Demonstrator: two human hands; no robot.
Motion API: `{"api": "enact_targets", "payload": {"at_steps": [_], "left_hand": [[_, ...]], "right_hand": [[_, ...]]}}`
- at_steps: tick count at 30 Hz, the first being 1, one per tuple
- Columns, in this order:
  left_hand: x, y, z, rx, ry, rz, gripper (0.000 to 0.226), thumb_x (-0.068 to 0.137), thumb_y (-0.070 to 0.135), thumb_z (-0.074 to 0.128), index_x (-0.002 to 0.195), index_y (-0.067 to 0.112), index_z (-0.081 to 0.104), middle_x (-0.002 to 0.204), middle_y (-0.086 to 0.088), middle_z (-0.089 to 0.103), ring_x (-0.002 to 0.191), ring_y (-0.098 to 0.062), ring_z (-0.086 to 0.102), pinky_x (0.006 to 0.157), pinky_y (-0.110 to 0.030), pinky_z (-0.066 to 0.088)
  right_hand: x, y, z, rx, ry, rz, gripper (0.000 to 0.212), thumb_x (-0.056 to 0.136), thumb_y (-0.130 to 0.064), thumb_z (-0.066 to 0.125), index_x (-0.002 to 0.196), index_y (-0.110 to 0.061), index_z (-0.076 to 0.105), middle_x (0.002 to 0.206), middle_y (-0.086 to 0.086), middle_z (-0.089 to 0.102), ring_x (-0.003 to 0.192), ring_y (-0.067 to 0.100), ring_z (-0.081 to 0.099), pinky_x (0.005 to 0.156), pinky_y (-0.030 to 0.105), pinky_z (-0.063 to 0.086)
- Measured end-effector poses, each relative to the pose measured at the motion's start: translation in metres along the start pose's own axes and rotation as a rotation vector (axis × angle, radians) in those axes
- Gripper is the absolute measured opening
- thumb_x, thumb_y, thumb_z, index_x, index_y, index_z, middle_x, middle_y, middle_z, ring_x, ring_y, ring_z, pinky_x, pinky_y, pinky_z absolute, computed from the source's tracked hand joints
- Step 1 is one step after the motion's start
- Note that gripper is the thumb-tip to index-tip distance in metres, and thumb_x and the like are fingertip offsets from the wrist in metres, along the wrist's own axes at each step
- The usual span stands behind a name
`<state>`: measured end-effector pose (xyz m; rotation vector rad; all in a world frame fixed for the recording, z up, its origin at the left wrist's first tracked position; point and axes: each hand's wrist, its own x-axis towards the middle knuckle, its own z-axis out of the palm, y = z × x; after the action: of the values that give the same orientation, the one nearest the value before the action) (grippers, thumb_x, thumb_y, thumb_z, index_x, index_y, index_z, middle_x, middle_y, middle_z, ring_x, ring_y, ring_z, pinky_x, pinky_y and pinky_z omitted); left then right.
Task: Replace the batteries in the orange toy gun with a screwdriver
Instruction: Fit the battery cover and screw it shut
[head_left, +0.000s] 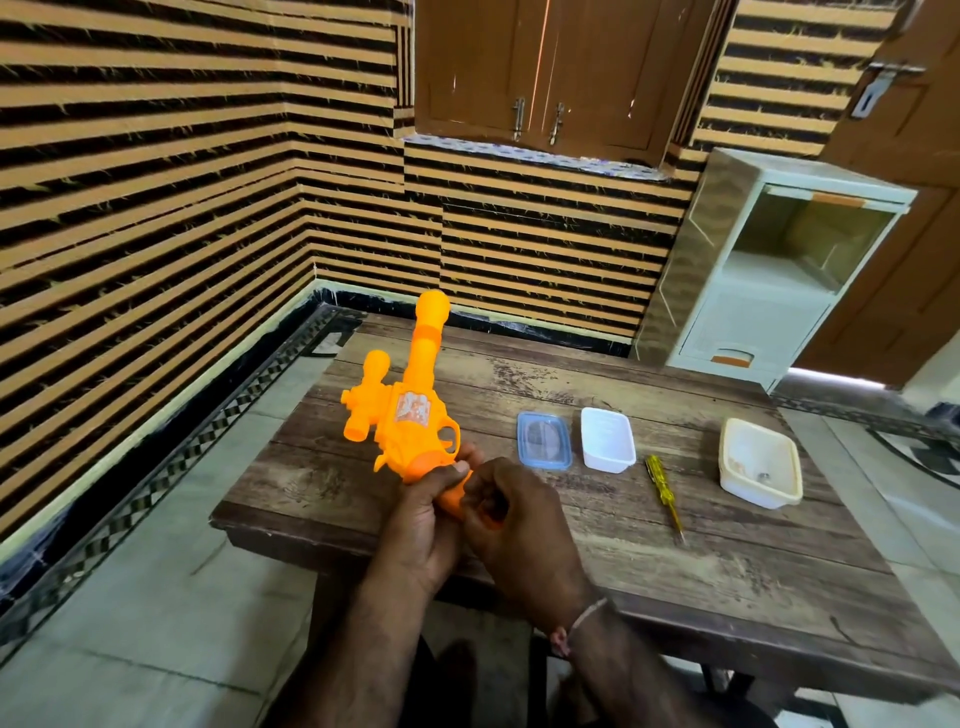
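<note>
Both hands meet at the grip of the orange toy gun, held above the near left part of the wooden table with its barrel pointing away: the left hand wraps the grip, the right hand curls closed against its end. The yellow screwdriver lies on the table to the right, between a white tub and a cream tub, with a blue-rimmed lid just left of the white tub

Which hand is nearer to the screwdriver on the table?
Right. The right hand is at the toy gun grip, just left of the screwdriver. The left hand is further left, behind the right hand.
</note>
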<state>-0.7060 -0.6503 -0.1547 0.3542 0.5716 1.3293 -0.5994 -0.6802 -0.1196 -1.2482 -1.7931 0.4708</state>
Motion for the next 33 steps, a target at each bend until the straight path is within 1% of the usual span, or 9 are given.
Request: {"api": "enact_targets", "payload": {"at_steps": [4, 9, 14, 16, 19, 22, 27, 31, 33], "left_hand": [[0.002, -0.001, -0.002, 0.001, 0.036, -0.02, 0.038, 0.063, 0.006, 0.073, 0.1, 0.006, 0.068, 0.095, -0.014, 0.067, 0.084, -0.028, 0.066, 0.075, -0.039, 0.058], [0.002, -0.002, -0.001, 0.012, 0.049, -0.015, 0.033, 0.067, 0.008, 0.068, 0.099, 0.002, 0.065, 0.092, -0.017, 0.066, 0.078, -0.027, 0.068, 0.069, -0.037, 0.058], [0.0, -0.002, 0.001, 0.008, 0.037, -0.009, 0.029, 0.068, 0.0, 0.067, 0.096, 0.001, 0.063, 0.082, -0.014, 0.065, 0.067, -0.023, 0.069, 0.06, -0.032, 0.058], [-0.001, -0.003, 0.002, 0.014, 0.045, -0.005, 0.026, 0.069, 0.003, 0.063, 0.094, 0.001, 0.064, 0.08, -0.014, 0.066, 0.066, -0.022, 0.069, 0.059, -0.031, 0.058], [-0.001, -0.003, 0.002, 0.002, 0.031, 0.006, 0.029, 0.07, 0.004, 0.062, 0.099, -0.001, 0.064, 0.088, -0.016, 0.066, 0.074, -0.025, 0.069, 0.072, -0.036, 0.058], [-0.001, -0.003, 0.003, 0.01, -0.009, 0.025, 0.037, 0.069, -0.002, 0.068, 0.105, -0.001, 0.063, 0.093, -0.017, 0.066, 0.085, -0.028, 0.067, 0.089, -0.042, 0.051], [0.0, -0.006, 0.005, -0.017, 0.021, 0.018, 0.043, 0.067, 0.003, 0.066, 0.11, 0.0, 0.06, 0.096, -0.017, 0.065, 0.087, -0.028, 0.064, 0.091, -0.042, 0.05], [0.0, -0.003, 0.005, -0.066, 0.05, -0.041, 0.028, 0.072, 0.002, 0.065, 0.1, 0.005, 0.063, 0.092, -0.014, 0.064, 0.083, -0.027, 0.065, 0.085, -0.041, 0.053], [-0.001, 0.001, 0.007, -0.087, 0.048, -0.038, 0.023, 0.077, 0.006, 0.059, 0.1, 0.005, 0.061, 0.092, -0.012, 0.064, 0.082, -0.025, 0.065, 0.081, -0.04, 0.053]], "right_hand": [[0.0, -0.003, 0.003, 0.009, -0.01, 0.022, 0.017, 0.076, -0.007, 0.069, 0.078, -0.018, 0.057, 0.068, -0.003, 0.06, 0.064, 0.014, 0.055, 0.059, 0.039, 0.048], [0.001, -0.007, 0.004, 0.029, -0.003, 0.067, 0.018, 0.079, -0.005, 0.066, 0.079, -0.02, 0.055, 0.067, -0.007, 0.059, 0.061, 0.007, 0.052, 0.057, 0.026, 0.044], [0.003, -0.008, 0.005, -0.022, -0.013, 0.127, 0.016, 0.079, -0.011, 0.069, 0.077, -0.019, 0.055, 0.065, -0.006, 0.057, 0.062, 0.01, 0.053, 0.059, 0.035, 0.047], [0.004, -0.011, 0.003, -0.017, -0.031, 0.155, 0.018, 0.079, -0.016, 0.072, 0.074, -0.02, 0.055, 0.062, -0.007, 0.055, 0.06, 0.009, 0.052, 0.057, 0.029, 0.045], [0.011, -0.016, -0.004, 0.003, -0.098, 0.252, 0.023, 0.077, -0.019, 0.075, 0.068, -0.022, 0.054, 0.058, -0.01, 0.054, 0.054, -0.001, 0.052, 0.051, 0.014, 0.038], [0.018, -0.018, -0.008, 0.04, -0.151, 0.335, 0.032, 0.076, -0.019, 0.076, 0.057, -0.022, 0.051, 0.054, -0.011, 0.054, 0.049, -0.007, 0.051, 0.053, 0.013, 0.038], [0.016, -0.018, -0.007, 0.022, -0.114, 0.389, 0.025, 0.074, -0.024, 0.077, 0.064, -0.016, 0.055, 0.064, -0.003, 0.061, 0.057, 0.007, 0.054, 0.06, 0.027, 0.047], [0.015, -0.016, -0.006, -0.019, -0.121, 0.369, 0.026, 0.072, -0.016, 0.077, 0.065, -0.02, 0.053, 0.06, -0.012, 0.053, 0.053, -0.002, 0.048, 0.051, 0.011, 0.037], [0.014, -0.014, -0.006, -0.006, -0.121, 0.363, 0.029, 0.069, -0.009, 0.077, 0.066, -0.024, 0.053, 0.063, -0.015, 0.053, 0.056, -0.004, 0.049, 0.051, 0.009, 0.037]]}}
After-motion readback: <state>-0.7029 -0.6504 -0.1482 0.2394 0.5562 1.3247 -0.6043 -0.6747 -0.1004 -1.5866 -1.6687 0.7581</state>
